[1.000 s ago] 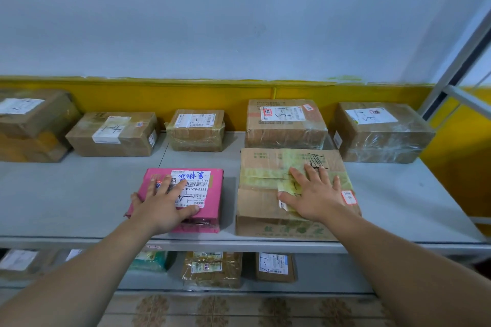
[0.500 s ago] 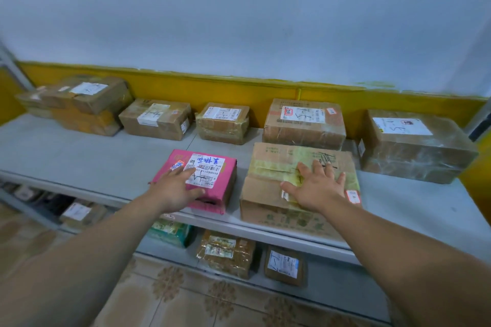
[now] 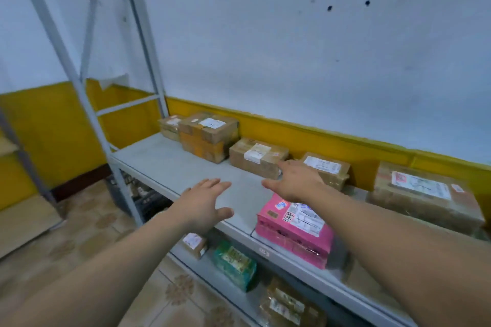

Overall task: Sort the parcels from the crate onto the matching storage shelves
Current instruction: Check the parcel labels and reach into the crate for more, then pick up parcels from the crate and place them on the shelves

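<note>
Item: pink parcel [image 3: 297, 231], white label up, lying flat at the front edge of the shelf [image 3: 170, 164], just right of the seam in that edge. Change: half a second ago the left hand [image 3: 204, 203] lay on this parcel and the right hand [image 3: 295, 183] on a green-taped brown parcel beside it. Both have now lifted off, and the view has swung toward the shelf's left end. The brown parcel is hidden behind the right forearm. Reading: placement looks finished, and the crate, not in view, is probably next. Left fingers [image 3: 218, 184]: straight and spread, holding nothing, over bare shelf just left of the pink parcel and clear of it. Right hand: thumb out, fingers extended and empty, above the parcel's rear left corner and not gripping it. They point toward the brown parcels [image 3: 257, 158] along the rear edge; whether they touch one cannot be told.
</note>
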The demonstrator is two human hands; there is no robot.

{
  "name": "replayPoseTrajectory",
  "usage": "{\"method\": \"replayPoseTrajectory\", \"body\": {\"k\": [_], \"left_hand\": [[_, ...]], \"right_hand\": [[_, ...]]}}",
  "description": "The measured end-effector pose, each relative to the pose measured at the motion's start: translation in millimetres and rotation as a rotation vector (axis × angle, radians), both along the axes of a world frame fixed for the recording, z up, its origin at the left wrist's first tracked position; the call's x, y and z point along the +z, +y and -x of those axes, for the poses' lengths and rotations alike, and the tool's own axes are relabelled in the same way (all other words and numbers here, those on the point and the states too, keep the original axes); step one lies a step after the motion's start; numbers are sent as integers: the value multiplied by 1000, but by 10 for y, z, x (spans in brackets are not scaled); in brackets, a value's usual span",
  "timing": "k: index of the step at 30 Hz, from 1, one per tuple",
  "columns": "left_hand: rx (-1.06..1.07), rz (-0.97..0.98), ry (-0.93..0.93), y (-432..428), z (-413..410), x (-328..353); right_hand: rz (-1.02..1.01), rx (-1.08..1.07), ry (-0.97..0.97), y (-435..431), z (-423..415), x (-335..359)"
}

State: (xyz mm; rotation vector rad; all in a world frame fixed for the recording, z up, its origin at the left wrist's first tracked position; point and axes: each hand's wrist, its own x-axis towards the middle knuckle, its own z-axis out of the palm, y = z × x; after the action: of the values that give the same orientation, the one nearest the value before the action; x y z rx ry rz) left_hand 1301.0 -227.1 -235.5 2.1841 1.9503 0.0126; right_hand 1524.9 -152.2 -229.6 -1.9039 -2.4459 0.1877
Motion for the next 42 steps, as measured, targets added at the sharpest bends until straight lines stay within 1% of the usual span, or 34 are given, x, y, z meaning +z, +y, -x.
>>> {"method": "replayPoseTrajectory", "body": {"k": [2, 5, 11, 16, 22, 26, 33, 37, 42], "left_hand": [[42, -12, 9, -65, 515, 102], [107, -29, 43, -154, 1373, 217], [279, -55, 54, -330, 2937, 437], [387, -48, 45, -204, 3927, 417], [471, -17, 14, 293, 4870, 205], [559, 10, -10, 737, 5528, 88], [673, 21, -86, 1224, 6673, -26], [715, 3, -149, 1571, 7453, -181], [664, 10, -205, 2155, 8566, -415]], "right_hand": [[-23, 81, -15, 80, 620, 141], [-52, 173, 21, 181, 1552, 325], [-48, 337, 63, 320, 3268, 587], [-53, 471, 45, 614, 4478, 583], [-57, 586, 25, 1282, 5797, 356], [31, 617, 65, 1792, 6656, 245], [142, 713, 39, 2442, 8006, 88], [145, 681, 49, 2832, 8774, -87], [155, 607, 61, 3427, 9696, -373]]}}
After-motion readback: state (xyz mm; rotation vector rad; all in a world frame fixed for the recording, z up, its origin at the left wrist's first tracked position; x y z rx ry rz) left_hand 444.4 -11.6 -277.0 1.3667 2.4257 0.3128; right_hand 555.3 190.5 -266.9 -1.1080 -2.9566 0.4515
